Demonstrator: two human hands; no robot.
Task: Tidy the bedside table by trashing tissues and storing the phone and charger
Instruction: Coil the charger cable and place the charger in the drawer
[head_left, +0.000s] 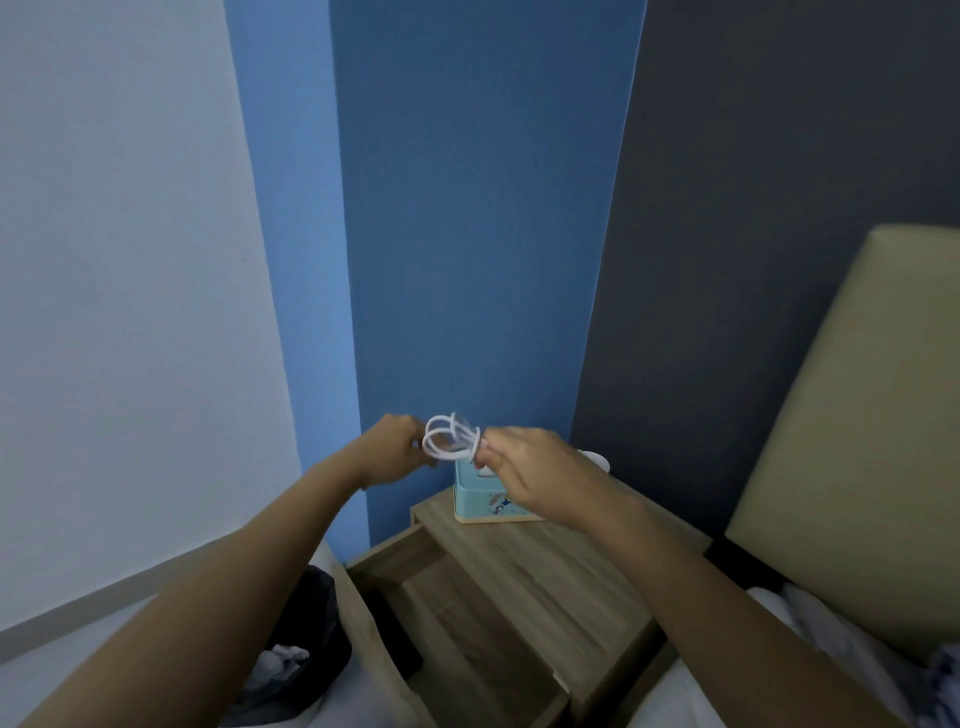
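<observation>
The blue and grey walls fill most of the view, with a beige headboard (857, 415) and rumpled bedding (810, 629) at the right edge. Below, the wooden bedside table (545, 561) stands in the corner, its drawer (467, 623) pulled open toward the person, presumably so the phone and charger can go straight in. A dark flat shape (384, 618) lies along the drawer's left side; it may be the phone, but it is too dim to tell. To the left of the table, on the floor, a black-lined bin (306, 639) holds crumpled white tissues (283, 660), so the trashing part looks done. On the tabletop only a light blue tissue box (480, 499) is clearly seen, with something white behind the right wrist that I cannot identify.

Both arms reach forward over the table. The left hand (392, 449) and the right hand (524, 473) hold the white charger cable (449, 439) between them, raised above the tissue box. The cable is gathered into several small loops, likely to make it compact enough to store without tangling. The left grip is closed on the loops' left side, steadying the bundle; the right grip pinches narrowly on the cable at the loops' right side, seemingly feeding or wrapping the loose end. Storing the coil in the drawer appears to be what remains.
</observation>
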